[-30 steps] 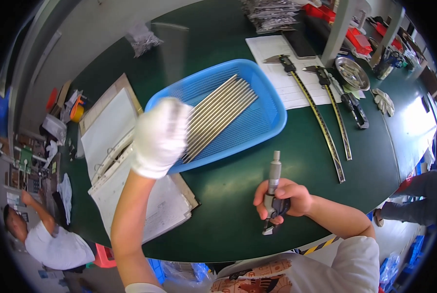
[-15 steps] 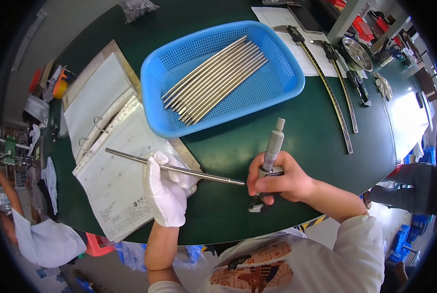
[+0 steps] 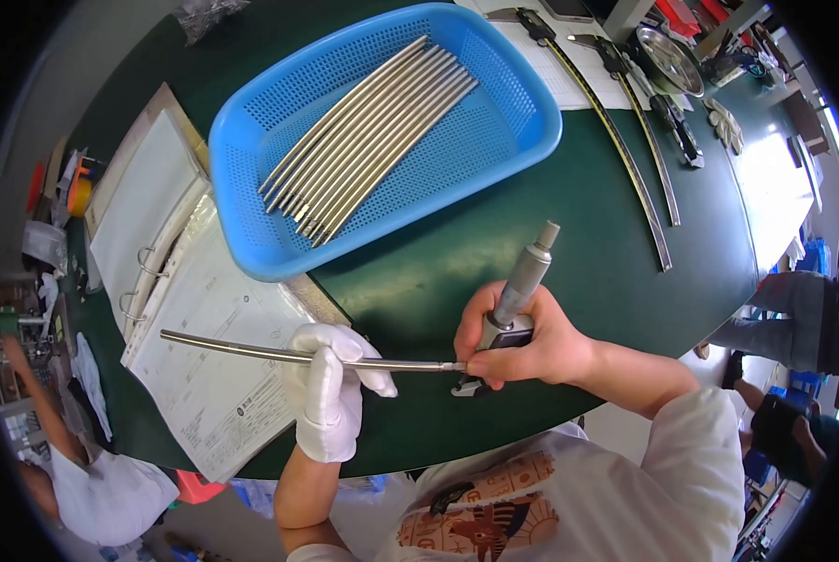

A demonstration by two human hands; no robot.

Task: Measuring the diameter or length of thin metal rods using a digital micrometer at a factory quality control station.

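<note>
In a white glove, my left hand [image 3: 330, 384] is closed around a thin metal rod [image 3: 241, 349], held nearly level above an open ring binder. My bare right hand [image 3: 527, 342] grips a micrometer [image 3: 522, 286], its grey thimble pointing up and away. The rod's right end meets the micrometer's frame at my right fingers; whether it sits between the measuring faces is hidden by them. Beyond both hands stands a blue perforated basket [image 3: 391, 220] with several similar metal rods [image 3: 368, 140] lying side by side in it.
The binder [image 3: 190, 375] lies left on the green table [image 3: 607, 281]. Two long calipers [image 3: 616, 150] rest at the right, near a metal bowl [image 3: 668, 61] and a white glove [image 3: 724, 126]. Another person [image 3: 110, 487] is at the far left; someone's legs [image 3: 785, 318] show at right.
The rod's right end has come against the micrometer, where a gap was before. My left fingers have shifted on the rod. The view has moved, so basket and binder appear further left.
</note>
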